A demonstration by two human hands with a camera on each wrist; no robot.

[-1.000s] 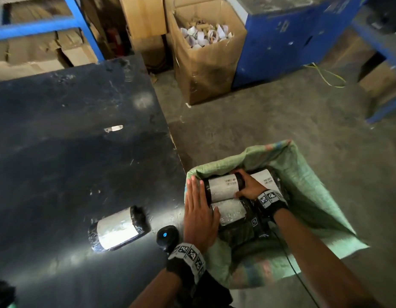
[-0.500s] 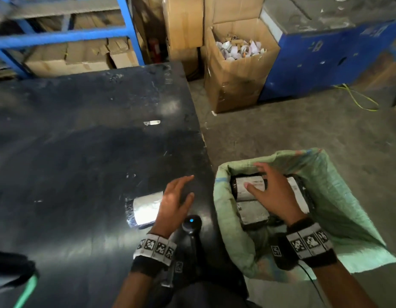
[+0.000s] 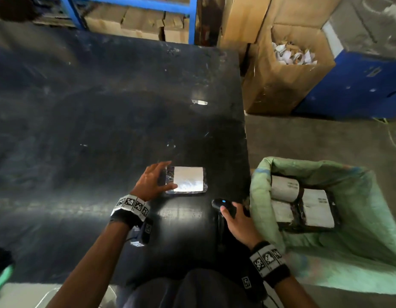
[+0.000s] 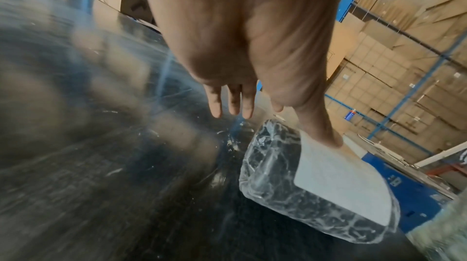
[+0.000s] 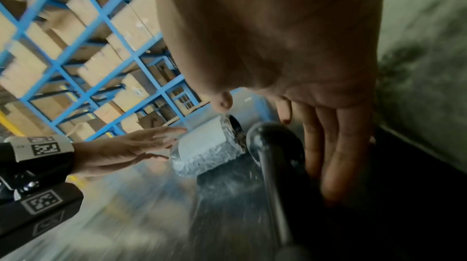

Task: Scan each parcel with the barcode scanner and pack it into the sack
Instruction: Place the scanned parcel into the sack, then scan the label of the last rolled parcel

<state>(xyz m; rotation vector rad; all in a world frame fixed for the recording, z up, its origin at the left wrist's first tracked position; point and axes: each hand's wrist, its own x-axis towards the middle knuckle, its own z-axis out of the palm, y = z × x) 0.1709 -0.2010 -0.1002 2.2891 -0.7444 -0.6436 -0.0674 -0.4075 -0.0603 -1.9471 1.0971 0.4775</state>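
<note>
On the black table (image 3: 92, 130) lies a plastic-wrapped parcel (image 3: 188, 180) with a white label facing up. My left hand (image 3: 164, 175) is at its left end with the fingers spread; the thumb (image 4: 328, 137) touches the label of the parcel (image 4: 328, 181). The black barcode scanner (image 3: 222, 204) lies near the table's right edge, its blue light on. My right hand (image 3: 231, 213) rests on the scanner, with straight fingers (image 5: 326, 155) along the right side of the scanner's head (image 5: 275, 145). The green sack (image 3: 370, 218) stands open to the right and holds several labelled parcels (image 3: 312, 210).
An open cardboard box (image 3: 281, 90) of paper scraps stands on the floor beyond the sack, next to a blue cabinet (image 3: 359, 85). Blue shelving (image 3: 134, 3) with cartons runs behind the table. A small white scrap (image 3: 199, 102) lies on the table.
My left hand left the sack's rim and moved to the parcel on the table. My right hand came out of the sack and now rests on the scanner.
</note>
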